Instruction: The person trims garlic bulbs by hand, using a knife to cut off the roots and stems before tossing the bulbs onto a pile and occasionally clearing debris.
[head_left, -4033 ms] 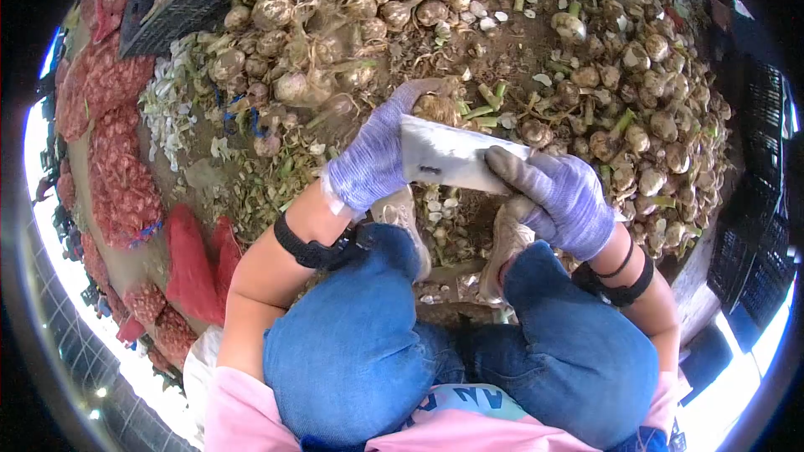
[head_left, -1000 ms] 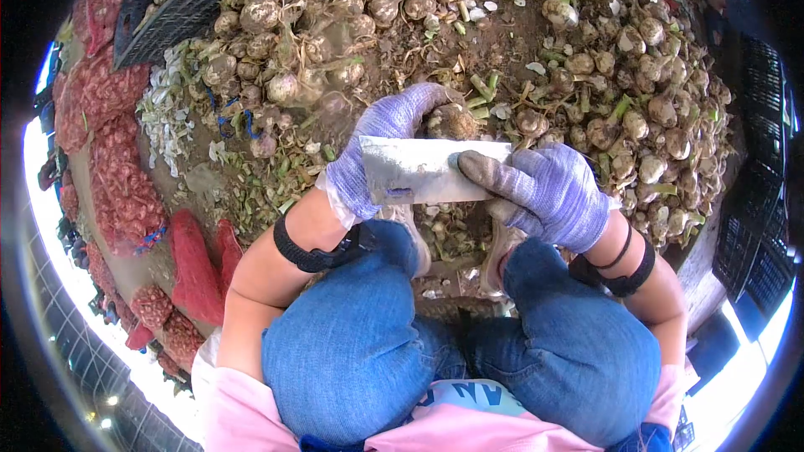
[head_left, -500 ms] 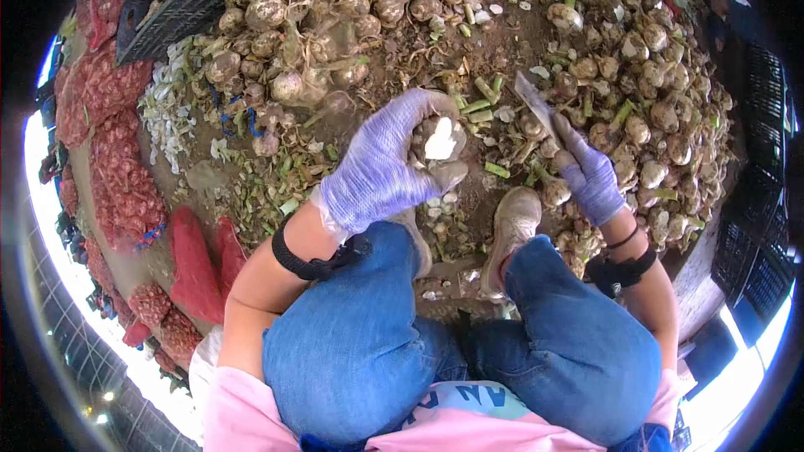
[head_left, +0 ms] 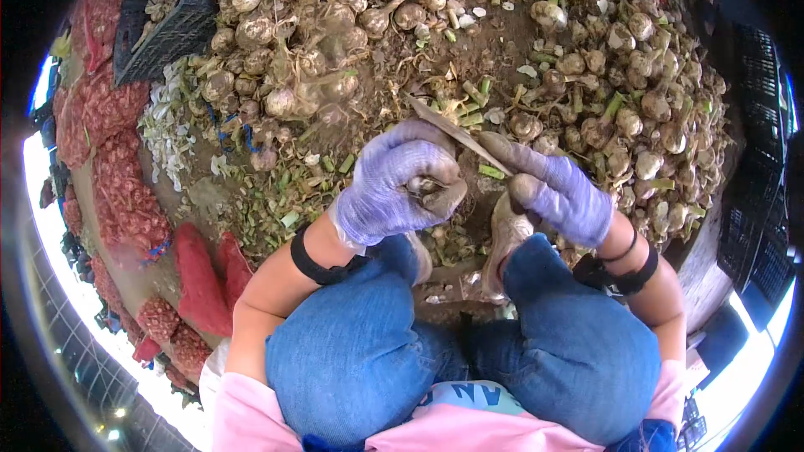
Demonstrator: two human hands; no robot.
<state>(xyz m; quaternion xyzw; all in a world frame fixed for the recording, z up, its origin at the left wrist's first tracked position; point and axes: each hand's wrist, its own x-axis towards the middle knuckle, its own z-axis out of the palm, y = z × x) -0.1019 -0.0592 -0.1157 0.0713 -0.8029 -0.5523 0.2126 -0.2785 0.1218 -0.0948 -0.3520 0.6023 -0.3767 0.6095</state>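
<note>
My left hand (head_left: 400,180), in a purple knit glove with dirty fingertips, is curled round a garlic bulb (head_left: 425,186) that is mostly hidden by the fingers. My right hand (head_left: 557,188), gloved the same way, grips a knife (head_left: 452,130). The blade slants up and to the left, and its tip passes just beyond the left hand's fingers. Both hands are close together above my shoes, over dirt strewn with cut green stems (head_left: 475,94).
Garlic bulbs with stems are heaped at upper left (head_left: 280,29) and along the right (head_left: 645,117). A black crate (head_left: 172,29) and red mesh sacks (head_left: 126,192) stand at the left. More black crates (head_left: 754,226) are at the far right.
My right hand has moved left with the knife, bringing the blade beside my left hand. The left fingers have closed further, hiding the white bulb that showed before.
</note>
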